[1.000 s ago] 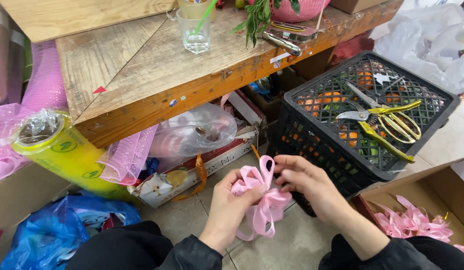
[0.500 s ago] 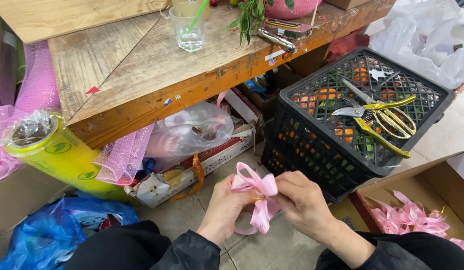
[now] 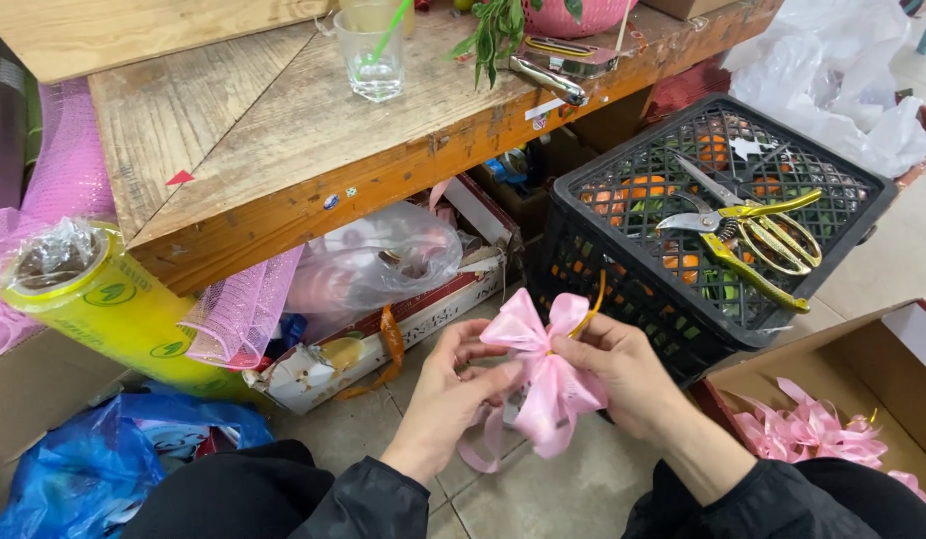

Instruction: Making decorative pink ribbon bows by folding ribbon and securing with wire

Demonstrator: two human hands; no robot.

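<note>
Both hands are pinching a pink ribbon bow [image 3: 543,374] just in front of the black crate [image 3: 682,250]: left hand [image 3: 461,384] and right hand [image 3: 622,374] are clamping its centre, hiding the knot.

two hands: left hand [image 3: 451,394], right hand [image 3: 622,374]. one pink ribbon bow [image 3: 545,374] between them. one black plastic crate [image 3: 632,250], two gold-handled scissors [image 3: 752,225] on top. one clear glass [image 3: 371,55] on one wooden table [image 3: 273,150]. one yellow film roll [image 3: 103,309]. one blue plastic bag [image 3: 83,469]. one cardboard box [image 3: 882,369], pile of pink bows [image 3: 812,434] inside, count unclear.
</note>
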